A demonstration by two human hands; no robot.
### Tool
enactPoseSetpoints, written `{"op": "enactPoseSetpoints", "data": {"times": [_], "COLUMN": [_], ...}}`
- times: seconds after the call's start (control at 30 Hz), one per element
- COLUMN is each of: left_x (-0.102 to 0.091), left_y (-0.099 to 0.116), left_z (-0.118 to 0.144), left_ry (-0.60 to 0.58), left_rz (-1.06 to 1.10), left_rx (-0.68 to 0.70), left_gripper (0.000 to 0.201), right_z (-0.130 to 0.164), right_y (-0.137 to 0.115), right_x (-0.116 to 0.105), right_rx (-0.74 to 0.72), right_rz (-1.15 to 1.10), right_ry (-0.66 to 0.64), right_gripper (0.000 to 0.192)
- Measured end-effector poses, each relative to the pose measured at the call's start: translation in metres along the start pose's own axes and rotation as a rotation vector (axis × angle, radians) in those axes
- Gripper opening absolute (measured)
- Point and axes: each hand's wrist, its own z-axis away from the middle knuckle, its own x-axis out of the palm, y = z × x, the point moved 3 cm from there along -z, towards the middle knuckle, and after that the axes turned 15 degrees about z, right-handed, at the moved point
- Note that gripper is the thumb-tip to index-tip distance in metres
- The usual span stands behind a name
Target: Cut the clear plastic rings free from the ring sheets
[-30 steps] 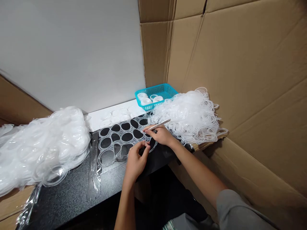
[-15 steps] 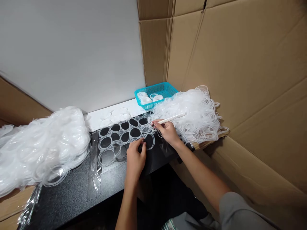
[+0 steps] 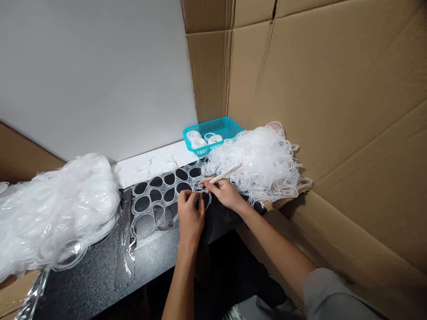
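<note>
Head view shows both hands meeting over a clear plastic sheet punched with round holes, lying flat on the dark tabletop. Left hand rests on the sheet's near right corner, its fingers curled down and pinching the plastic edge. Right hand sits just beside it at about 2 o'clock, fingers closed around a thin white stick that angles up toward 2 o'clock; the fingertips touch the sheet near the left hand. Behind the right hand, a heap of loose clear rings spreads over the tabletop's right end. At 12 o'clock from the hands stands a teal basket holding a few white pieces. At 9 o'clock, well apart, a big pile of clear plastic lies on the left. Cardboard walls rise on the right
</note>
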Motion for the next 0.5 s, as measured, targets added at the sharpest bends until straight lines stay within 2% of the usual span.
{"op": "enactPoseSetpoints", "data": {"times": [0.07,0.23,0.5], "left_x": [0.002,0.003,-0.003], "left_y": [0.000,-0.003,0.003], "left_z": [0.003,0.010,0.018], "left_ry": [-0.031,-0.111,-0.146], "left_rz": [-0.010,-0.054,-0.053], "left_rx": [0.046,-0.008,-0.252], "left_gripper": [0.016,0.020,0.022], "right_z": [0.000,0.001,0.003], "right_y": [0.000,-0.001,-0.003], "right_x": [0.000,-0.001,-0.001], "right_rx": [0.009,0.001,-0.027], "right_rz": [0.003,0.033,0.094], "right_ry": [0.007,0.002,0.000], "right_gripper": [0.038,0.033,0.030]}}
